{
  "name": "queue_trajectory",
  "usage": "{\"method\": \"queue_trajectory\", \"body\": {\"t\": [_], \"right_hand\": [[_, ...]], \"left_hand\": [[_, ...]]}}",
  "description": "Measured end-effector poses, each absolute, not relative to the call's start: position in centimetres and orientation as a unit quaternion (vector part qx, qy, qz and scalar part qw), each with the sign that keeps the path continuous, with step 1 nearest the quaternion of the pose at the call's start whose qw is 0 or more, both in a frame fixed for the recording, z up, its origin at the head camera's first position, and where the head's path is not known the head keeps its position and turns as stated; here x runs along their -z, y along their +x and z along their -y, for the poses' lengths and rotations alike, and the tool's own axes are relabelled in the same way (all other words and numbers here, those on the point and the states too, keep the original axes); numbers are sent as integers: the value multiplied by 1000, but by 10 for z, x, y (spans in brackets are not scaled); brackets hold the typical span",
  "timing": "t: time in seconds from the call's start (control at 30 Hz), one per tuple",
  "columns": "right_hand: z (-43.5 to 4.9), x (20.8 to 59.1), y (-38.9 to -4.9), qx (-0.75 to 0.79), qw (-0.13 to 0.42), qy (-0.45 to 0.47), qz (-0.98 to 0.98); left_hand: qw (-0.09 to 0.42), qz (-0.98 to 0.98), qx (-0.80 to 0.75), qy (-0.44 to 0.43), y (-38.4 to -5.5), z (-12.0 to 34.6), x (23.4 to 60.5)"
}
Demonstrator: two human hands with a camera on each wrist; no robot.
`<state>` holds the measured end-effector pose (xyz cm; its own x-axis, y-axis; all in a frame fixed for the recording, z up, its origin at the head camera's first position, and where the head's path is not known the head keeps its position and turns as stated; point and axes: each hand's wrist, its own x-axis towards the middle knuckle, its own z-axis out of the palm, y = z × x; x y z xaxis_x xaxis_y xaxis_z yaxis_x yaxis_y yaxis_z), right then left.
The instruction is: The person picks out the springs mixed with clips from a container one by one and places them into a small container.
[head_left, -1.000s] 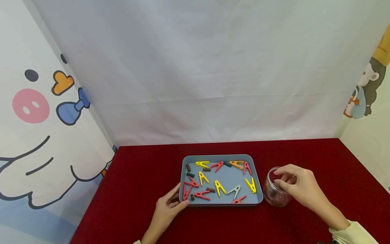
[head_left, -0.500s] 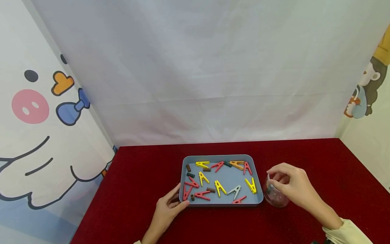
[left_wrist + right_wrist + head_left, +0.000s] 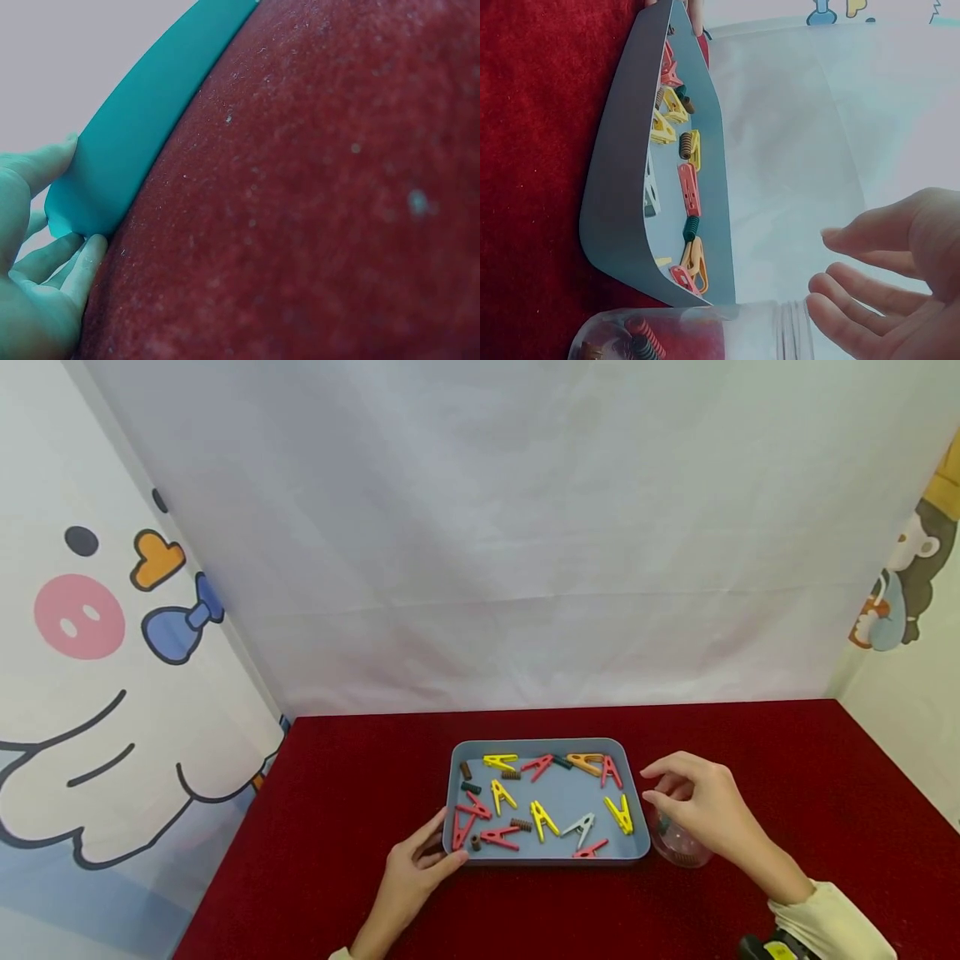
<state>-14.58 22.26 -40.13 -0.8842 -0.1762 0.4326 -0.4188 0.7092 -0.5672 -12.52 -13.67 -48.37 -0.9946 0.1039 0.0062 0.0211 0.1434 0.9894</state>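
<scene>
The right hand [image 3: 697,797] hangs over the mouth of a clear jar [image 3: 757,334], loose and released, with the thumb apart from the fingers. The left hand [image 3: 416,864] grips the near left corner of a tray [image 3: 568,793], its thumb against the near wall and its fingers around the left side.

The jar stands upright on the red cloth [image 3: 337,793], just beside the tray's right end. Inside, at the bottom, lie a red spring [image 3: 646,334], a dark spring [image 3: 642,348] and a brown spring [image 3: 591,352].

In the tray are plastic clips spread well about: four yellow, six red, one orange clip [image 3: 585,762] and one pale grey clip [image 3: 581,827]. Among them lie four brown springs and two dark green ones.

The tray is shallow, blue-grey and rectangular, with rounded corners and low walls. The jar is see-through, with a ridged neck.
</scene>
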Motion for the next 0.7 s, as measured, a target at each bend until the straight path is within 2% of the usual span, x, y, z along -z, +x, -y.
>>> {"method": "queue_trajectory", "body": {"t": [0.43, 0.7], "right_hand": [[-207, 400, -157, -350, 186, 175, 901], [-201, 404, -168, -369, 139, 148, 907]], "left_hand": [[35, -754, -655, 42, -125, 137, 483], [36, -754, -655, 43, -125, 137, 483]]}}
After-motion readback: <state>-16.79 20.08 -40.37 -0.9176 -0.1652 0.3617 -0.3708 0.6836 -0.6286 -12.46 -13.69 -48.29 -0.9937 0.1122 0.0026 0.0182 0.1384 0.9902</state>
